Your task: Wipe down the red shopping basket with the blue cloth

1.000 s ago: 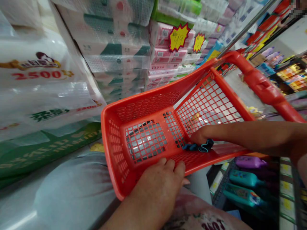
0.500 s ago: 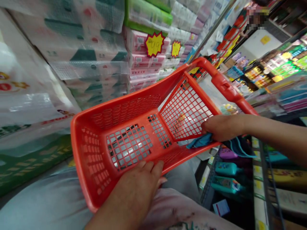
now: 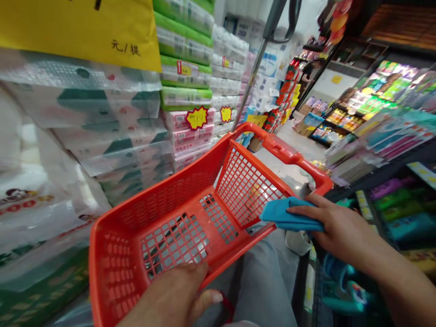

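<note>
A red plastic shopping basket (image 3: pixel 218 254) with grid openings in its floor and walls lies tilted before my knees. My left hand (image 3: pixel 173 290) grips its near rim, fingers inside and thumb outside. Folded blue cloth (image 3: pixel 289 213) is pinched between the thumb and fingers of my right hand (image 3: pixel 323 218), above the rim near the handle end. The basket's red handle (image 3: pixel 282 150) rises beyond the cloth, and a slanted grid panel (image 3: pixel 250 184) stands inside the basket. No goods show inside it.
Stacked tissue packs (image 3: pixel 119 141) stand close on the left, with a yellow price sign (image 3: pixel 78 32) above. A metal pole (image 3: pixel 250 84) rises behind the basket. Shelves with bottles (image 3: pixel 347 295) line the right. Further back, a person (image 3: pixel 308 75) stands in the aisle.
My right hand has lifted from the rim with the cloth, which now shows folded flat. My left hand keeps its hold on the near rim. The view has tilted up, showing more aisle.
</note>
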The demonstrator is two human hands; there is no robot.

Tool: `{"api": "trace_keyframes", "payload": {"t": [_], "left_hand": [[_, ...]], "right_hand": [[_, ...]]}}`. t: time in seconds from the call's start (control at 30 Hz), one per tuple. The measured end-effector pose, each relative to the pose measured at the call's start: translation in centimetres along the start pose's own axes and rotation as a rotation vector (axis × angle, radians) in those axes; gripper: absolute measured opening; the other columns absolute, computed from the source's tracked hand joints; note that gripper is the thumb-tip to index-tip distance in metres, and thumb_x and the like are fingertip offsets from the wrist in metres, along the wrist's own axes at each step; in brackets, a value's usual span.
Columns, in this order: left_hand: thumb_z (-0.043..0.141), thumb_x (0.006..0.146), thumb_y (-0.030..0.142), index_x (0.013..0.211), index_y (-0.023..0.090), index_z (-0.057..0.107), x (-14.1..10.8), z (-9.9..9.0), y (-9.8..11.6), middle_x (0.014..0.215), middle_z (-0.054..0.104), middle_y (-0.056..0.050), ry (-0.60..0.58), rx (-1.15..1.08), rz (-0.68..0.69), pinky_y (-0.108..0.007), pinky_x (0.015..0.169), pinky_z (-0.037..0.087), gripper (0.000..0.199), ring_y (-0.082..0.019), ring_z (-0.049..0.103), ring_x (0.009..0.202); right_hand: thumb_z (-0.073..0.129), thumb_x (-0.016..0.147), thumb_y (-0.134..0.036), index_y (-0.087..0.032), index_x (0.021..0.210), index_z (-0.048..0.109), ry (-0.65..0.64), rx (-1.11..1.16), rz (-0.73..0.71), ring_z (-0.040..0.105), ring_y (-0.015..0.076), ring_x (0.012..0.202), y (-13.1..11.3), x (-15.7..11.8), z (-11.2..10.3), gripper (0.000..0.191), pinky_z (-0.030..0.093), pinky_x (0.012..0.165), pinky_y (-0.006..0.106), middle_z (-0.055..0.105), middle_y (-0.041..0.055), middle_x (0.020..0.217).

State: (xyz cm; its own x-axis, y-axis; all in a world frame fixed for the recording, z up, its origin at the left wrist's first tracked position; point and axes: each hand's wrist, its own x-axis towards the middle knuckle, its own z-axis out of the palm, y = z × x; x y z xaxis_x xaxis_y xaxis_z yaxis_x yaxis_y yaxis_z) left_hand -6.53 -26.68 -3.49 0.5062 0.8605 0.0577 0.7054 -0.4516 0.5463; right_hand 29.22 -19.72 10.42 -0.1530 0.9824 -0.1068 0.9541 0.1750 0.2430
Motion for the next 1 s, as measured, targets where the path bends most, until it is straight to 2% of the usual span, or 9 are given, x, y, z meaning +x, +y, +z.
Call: {"api": "trace_keyframes", "payload": {"t": [0.13, 0.2, 0.3, 0.43, 0.5, 0.6, 0.7, 0.8, 1.0], "left_hand": [[0.058, 0.093, 0.050, 0.110, 0.025, 0.069, 5.0, -3.1, 2.4, 0.102, 0.076, -0.006, -0.233, -0.029, -0.003, -0.031, 0.076, 0.055, 0.032, -0.025, 0.074, 0.092], [0.056, 0.092, 0.055, 0.111, 0.024, 0.067, 7.3, -3.7, 3.6, 0.101, 0.076, -0.007, -0.259, -0.031, 0.092, -0.029, 0.074, 0.053, 0.038, -0.024, 0.073, 0.091], [0.052, 0.095, 0.048, 0.098, 0.023, 0.065, 9.3, -3.1, 4.3, 0.089, 0.073, -0.004, -0.230, 0.022, 0.200, -0.027, 0.069, 0.050, 0.028, -0.021, 0.071, 0.084], [0.050, 0.092, 0.033, 0.086, 0.023, 0.060, 10.2, -1.9, 4.1, 0.080, 0.069, -0.001, -0.165, 0.091, 0.232, -0.026, 0.064, 0.047, 0.015, -0.018, 0.067, 0.075], [0.052, 0.090, 0.036, 0.085, 0.023, 0.061, 10.6, -1.6, 3.9, 0.078, 0.068, -0.002, -0.212, 0.100, 0.217, -0.027, 0.062, 0.046, 0.016, -0.019, 0.067, 0.072], [0.055, 0.088, 0.047, 0.106, 0.024, 0.066, 11.4, -1.2, 3.7, 0.090, 0.071, -0.005, -0.297, 0.039, 0.145, -0.030, 0.069, 0.051, 0.031, -0.024, 0.069, 0.082], [0.057, 0.089, 0.046, 0.129, 0.027, 0.061, 12.0, -0.6, 3.6, 0.117, 0.070, -0.007, -0.322, -0.135, 0.149, -0.035, 0.092, 0.052, 0.044, -0.026, 0.067, 0.106], [0.056, 0.090, 0.036, 0.129, 0.027, 0.062, 12.1, -0.3, 3.9, 0.129, 0.065, -0.007, -0.319, -0.244, 0.215, -0.035, 0.102, 0.049, 0.041, -0.025, 0.062, 0.117], [0.057, 0.087, 0.029, 0.123, 0.028, 0.064, 10.7, 0.0, 4.1, 0.126, 0.068, -0.004, -0.330, -0.302, 0.161, -0.031, 0.101, 0.049, 0.036, -0.023, 0.064, 0.113]], "right_hand": [[0.053, 0.084, -0.020, -0.030, 0.129, 0.068, 0.152, -0.023, 0.289, 0.068, 0.0307, 0.095, 1.4, 0.9, 0.0, 0.048, 0.054, 0.072, 0.038, 0.061, 0.0124, 0.126], [0.050, 0.086, -0.019, -0.029, 0.125, 0.070, 0.153, -0.021, 0.281, 0.067, 0.0275, 0.092, 1.3, 1.2, -0.1, 0.045, 0.052, 0.069, 0.035, 0.062, 0.0116, 0.122], [0.050, 0.086, -0.017, -0.034, 0.125, 0.069, 0.173, 0.025, 0.231, 0.067, 0.0237, 0.095, 1.2, 1.4, 0.1, 0.047, 0.051, 0.069, 0.030, 0.061, 0.0071, 0.125], [0.047, 0.090, -0.022, -0.026, 0.136, 0.064, 0.277, 0.050, 0.451, 0.066, 0.0297, 0.101, 3.1, 1.9, 0.5, 0.050, 0.053, 0.074, 0.036, 0.060, 0.0143, 0.123], [0.046, 0.090, -0.021, -0.025, 0.137, 0.063, 0.289, 0.045, 0.461, 0.066, 0.0298, 0.102, 3.6, 2.3, 0.7, 0.051, 0.052, 0.075, 0.036, 0.059, 0.0144, 0.122], [0.049, 0.088, -0.021, -0.033, 0.132, 0.066, 0.305, 0.026, 0.406, 0.067, 0.0268, 0.100, 3.5, 3.3, 1.0, 0.049, 0.050, 0.072, 0.033, 0.060, 0.0088, 0.121], [0.050, 0.089, -0.026, -0.034, 0.131, 0.067, 0.344, 0.057, 0.523, 0.066, 0.0265, 0.094, 4.1, 4.8, 0.9, 0.045, 0.045, 0.065, 0.031, 0.062, 0.0090, 0.114], [0.048, 0.091, -0.030, -0.032, 0.131, 0.067, 0.344, 0.083, 0.586, 0.065, 0.0286, 0.091, 5.6, 7.1, 0.2, 0.044, 0.040, 0.062, 0.031, 0.062, 0.0117, 0.111], [0.047, 0.090, -0.023, -0.030, 0.133, 0.065, 0.307, 0.140, 0.440, 0.064, 0.0254, 0.097, 5.3, 14.6, -2.1, 0.047, 0.042, 0.069, 0.029, 0.061, 0.0115, 0.115]]}}
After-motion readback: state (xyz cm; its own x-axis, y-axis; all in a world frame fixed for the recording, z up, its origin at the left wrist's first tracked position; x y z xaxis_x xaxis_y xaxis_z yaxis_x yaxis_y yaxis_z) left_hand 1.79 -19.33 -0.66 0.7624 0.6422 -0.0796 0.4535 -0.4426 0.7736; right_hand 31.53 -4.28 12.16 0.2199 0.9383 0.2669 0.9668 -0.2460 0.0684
